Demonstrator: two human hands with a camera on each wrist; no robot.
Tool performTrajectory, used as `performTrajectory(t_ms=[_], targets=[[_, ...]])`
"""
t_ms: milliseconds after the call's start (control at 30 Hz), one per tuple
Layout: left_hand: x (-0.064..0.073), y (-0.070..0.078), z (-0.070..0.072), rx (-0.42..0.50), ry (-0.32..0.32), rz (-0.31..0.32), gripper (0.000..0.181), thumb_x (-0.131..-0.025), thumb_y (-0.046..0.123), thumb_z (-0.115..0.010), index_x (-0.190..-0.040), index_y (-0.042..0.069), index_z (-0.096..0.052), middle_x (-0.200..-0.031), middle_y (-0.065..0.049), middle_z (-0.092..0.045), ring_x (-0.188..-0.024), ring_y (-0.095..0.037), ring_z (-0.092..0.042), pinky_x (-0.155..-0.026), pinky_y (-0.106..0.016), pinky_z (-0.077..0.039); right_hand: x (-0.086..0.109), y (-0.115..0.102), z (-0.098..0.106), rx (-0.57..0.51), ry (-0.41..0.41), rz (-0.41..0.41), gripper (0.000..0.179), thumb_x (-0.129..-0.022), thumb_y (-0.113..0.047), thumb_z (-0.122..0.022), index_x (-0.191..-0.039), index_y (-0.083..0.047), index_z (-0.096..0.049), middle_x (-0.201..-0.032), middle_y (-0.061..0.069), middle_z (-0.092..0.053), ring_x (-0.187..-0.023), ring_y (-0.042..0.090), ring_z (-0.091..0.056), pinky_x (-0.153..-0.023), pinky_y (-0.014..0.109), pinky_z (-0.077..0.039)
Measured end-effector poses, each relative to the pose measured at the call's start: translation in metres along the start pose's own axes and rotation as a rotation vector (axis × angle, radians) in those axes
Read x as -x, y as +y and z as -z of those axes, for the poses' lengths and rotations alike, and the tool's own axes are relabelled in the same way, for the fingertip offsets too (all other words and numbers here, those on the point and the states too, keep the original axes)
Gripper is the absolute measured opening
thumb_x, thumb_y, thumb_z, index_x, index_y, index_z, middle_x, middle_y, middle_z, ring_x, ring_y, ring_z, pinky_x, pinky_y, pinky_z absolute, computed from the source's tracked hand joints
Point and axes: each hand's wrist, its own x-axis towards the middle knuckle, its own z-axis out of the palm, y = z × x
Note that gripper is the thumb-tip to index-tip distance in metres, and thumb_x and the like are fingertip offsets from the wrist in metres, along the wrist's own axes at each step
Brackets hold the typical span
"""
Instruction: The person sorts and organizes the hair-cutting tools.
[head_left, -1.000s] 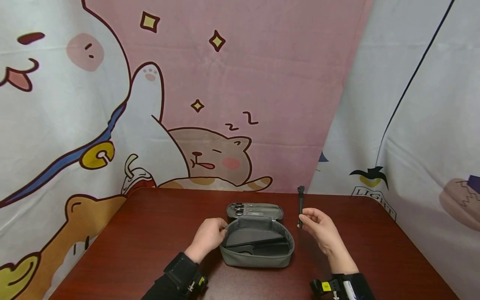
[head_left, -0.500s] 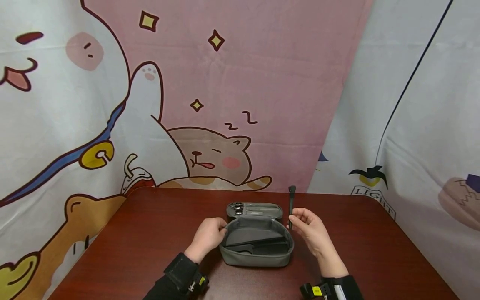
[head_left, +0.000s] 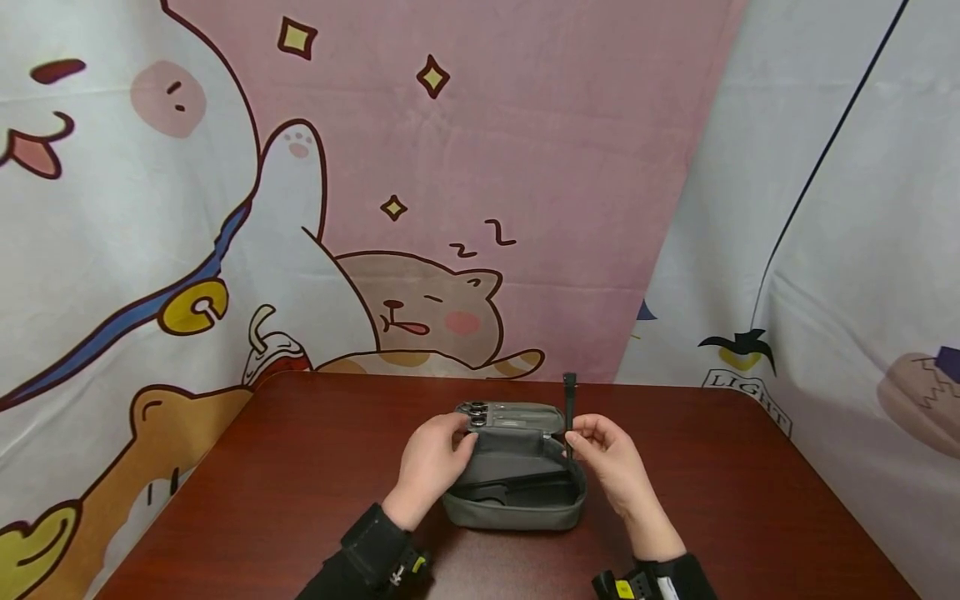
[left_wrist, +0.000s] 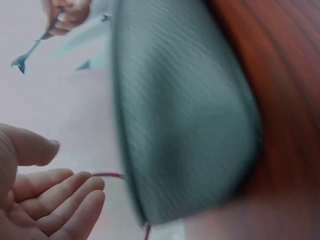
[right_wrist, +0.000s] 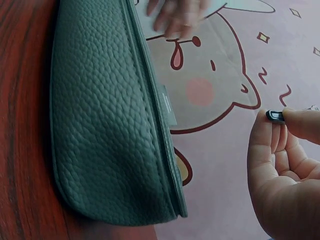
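A grey-green zip case (head_left: 513, 515) stands with its lid (head_left: 525, 414) folded back. A long dark object (head_left: 525, 485) lies inside; its kind is unclear. My right hand (head_left: 615, 467), at the case's right rim, pinches a slim dark stick (head_left: 570, 404) between thumb and fingers, held upright. The left wrist view shows that the stick has a wider, flared head (left_wrist: 19, 63). My left hand (head_left: 433, 454) is over the case's left back corner, near the lid. In the left wrist view its fingers (left_wrist: 75, 200) are loosely extended, holding nothing, apart from the case wall (left_wrist: 185, 110).
Small scissors (head_left: 477, 411) and thin tools sit in the lid's clear pocket. The case is on a dark red-brown table (head_left: 322, 467). Behind the table's back edge hangs a printed cloth (head_left: 585, 208) with cartoon animals.
My right hand has moved left with the stick, from beside the case to its right rim. My left hand has left its hold on the case's left rim and moved up towards the lid.
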Motion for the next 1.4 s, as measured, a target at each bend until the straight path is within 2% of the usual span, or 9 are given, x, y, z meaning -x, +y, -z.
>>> performTrajectory(t_ms=[133, 267, 367, 533, 733, 867, 1000, 1133, 1400], targets=[[-0.004, 0.015, 0.002, 0.152, 0.048, 0.000, 0.024, -0.089, 0.015, -0.075, -0.110, 0.005, -0.072, -0.096, -0.007, -0.070, -0.084, -0.017, -0.068, -0.070, -0.031, -0.056, 0.002, 0.001, -0.005, 0.014, -0.010, 0.077, 0.019, -0.094, 0.002, -0.064, -0.108, 0.012, -0.058, -0.088, 0.010, -0.059, -0.075, 0.014, -0.059, -0.069, 0.027, -0.053], [-0.007, 0.030, 0.003, 0.295, 0.062, -0.004, 0.025, -0.089, 0.014, -0.076, -0.112, 0.005, -0.072, -0.098, -0.006, -0.071, -0.086, -0.017, -0.068, -0.073, -0.030, -0.057, 0.004, 0.001, -0.011, 0.039, -0.021, 0.150, 0.017, -0.093, 0.001, -0.066, -0.105, 0.011, -0.060, -0.087, 0.010, -0.060, -0.075, 0.015, -0.059, -0.068, 0.028, -0.052], [-0.010, 0.039, 0.005, 0.409, 0.031, 0.005, 0.028, -0.090, 0.017, -0.075, -0.116, 0.007, -0.071, -0.103, -0.006, -0.071, -0.092, -0.017, -0.069, -0.077, -0.031, -0.056, 0.006, 0.000, -0.015, 0.054, -0.035, 0.159, 0.015, -0.093, 0.001, -0.066, -0.104, 0.009, -0.061, -0.086, 0.008, -0.059, -0.075, 0.014, -0.058, -0.068, 0.027, -0.051], [-0.013, 0.046, 0.006, 0.604, -0.082, 0.030, 0.038, -0.092, 0.023, -0.072, -0.127, 0.009, -0.067, -0.115, -0.005, -0.070, -0.105, -0.018, -0.066, -0.087, -0.034, -0.054, 0.009, -0.003, -0.021, 0.054, -0.086, 0.144, 0.015, -0.093, 0.000, -0.066, -0.104, 0.008, -0.060, -0.087, 0.007, -0.057, -0.077, 0.015, -0.057, -0.070, 0.027, -0.050], [-0.017, 0.049, 0.006, 0.816, -0.216, 0.001, 0.045, -0.094, 0.017, -0.070, -0.136, 0.005, -0.059, -0.127, -0.010, -0.065, -0.118, -0.026, -0.061, -0.097, -0.037, -0.049, 0.011, -0.002, -0.021, -0.055, -0.283, 0.204, 0.014, -0.096, 0.001, -0.060, -0.105, 0.010, -0.055, -0.091, 0.000, -0.057, -0.082, 0.011, -0.057, -0.072, 0.026, -0.049], [-0.019, 0.049, 0.007, 0.933, -0.280, -0.035, 0.046, -0.094, 0.010, -0.069, -0.137, 0.001, -0.056, -0.127, -0.016, -0.063, -0.119, -0.032, -0.059, -0.098, -0.037, -0.048, 0.012, 0.001, -0.021, -0.172, -0.452, 0.251, 0.008, -0.097, 0.004, -0.056, -0.105, 0.001, -0.057, -0.093, -0.003, -0.059, -0.083, 0.011, -0.060, -0.074, 0.026, -0.051], [-0.020, 0.050, 0.009, 1.043, -0.338, -0.112, 0.043, -0.095, 0.010, -0.067, -0.134, -0.003, -0.057, -0.125, -0.026, -0.061, -0.115, -0.035, -0.060, -0.096, -0.039, -0.049, 0.011, 0.003, -0.022, -0.252, -0.574, 0.282, 0.014, -0.099, 0.004, -0.053, -0.106, -0.007, -0.058, -0.097, -0.005, -0.060, -0.085, 0.011, -0.063, -0.076, 0.027, -0.052], [-0.020, 0.051, 0.010, 1.108, -0.368, -0.180, 0.038, -0.096, 0.015, -0.066, -0.127, -0.006, -0.061, -0.121, -0.028, -0.062, -0.109, -0.030, -0.064, -0.094, -0.041, -0.051, 0.011, 0.004, -0.023, -0.294, -0.627, 0.291, 0.013, -0.100, 0.003, -0.052, -0.105, -0.007, -0.058, -0.097, -0.005, -0.061, -0.086, 0.011, -0.063, -0.077, 0.026, -0.052], [-0.019, 0.052, 0.012, 1.077, -0.318, -0.205, 0.026, -0.096, 0.009, -0.065, -0.116, -0.007, -0.066, -0.110, -0.024, -0.067, -0.105, -0.020, -0.064, -0.089, -0.041, -0.053, 0.012, 0.003, -0.022, -0.352, -0.667, 0.252, 0.018, -0.099, 0.006, -0.051, -0.105, -0.009, -0.059, -0.101, -0.002, -0.059, -0.089, 0.012, -0.063, -0.079, 0.028, -0.054]])
